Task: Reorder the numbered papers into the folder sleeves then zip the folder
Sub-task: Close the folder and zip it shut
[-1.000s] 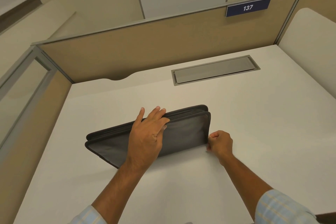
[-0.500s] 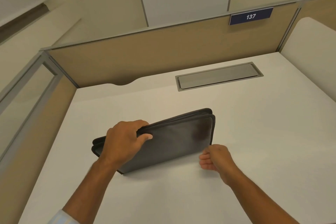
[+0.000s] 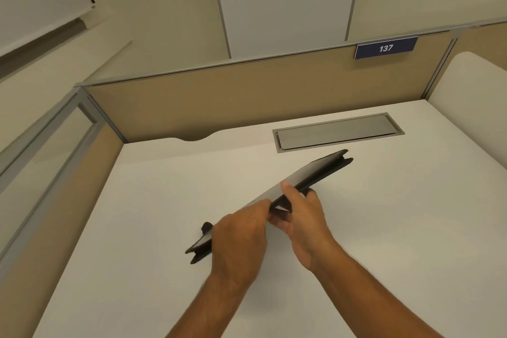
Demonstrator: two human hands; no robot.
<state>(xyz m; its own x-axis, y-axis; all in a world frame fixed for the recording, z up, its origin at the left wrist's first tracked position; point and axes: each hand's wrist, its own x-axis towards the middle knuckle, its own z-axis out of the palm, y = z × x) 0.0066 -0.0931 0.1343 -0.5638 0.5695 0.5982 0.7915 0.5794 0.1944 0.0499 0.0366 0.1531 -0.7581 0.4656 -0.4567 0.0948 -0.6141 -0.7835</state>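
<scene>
**Folder up off the flat, both hands on it**

A second ago the dark folder [image 3: 321, 169] lay flat on the desk [image 3: 384, 228], your left hand spread open on its cover and your right fist at its near right corner. Half a second ago your left hand curled over the far edge and tipped it up. Now it has swung round. It shows nearly edge-on, running from near left to far right, with the far end raised. I cannot tell whether the near end touches the desk.

Your left hand [image 3: 238, 244] grasps the near part from above, fingers wrapped over the edge. Your right hand [image 3: 307, 225] grips mid-length, thumb on the upper cover and fingers curled beneath. The two hands sit just beside each other.

A gap shows between the covers at both ends, so it reads as unzipped, but no zip pull is clear. No numbered papers are in view, and whether any sit inside is hidden.

My judgement: you are repositioning the folder to open it or get at the zip. No sorting is visible yet.

Behind it are the cable-tray lid [image 3: 337, 132], the partition [image 3: 247, 90] and the 137 sign [image 3: 385, 48].
</scene>
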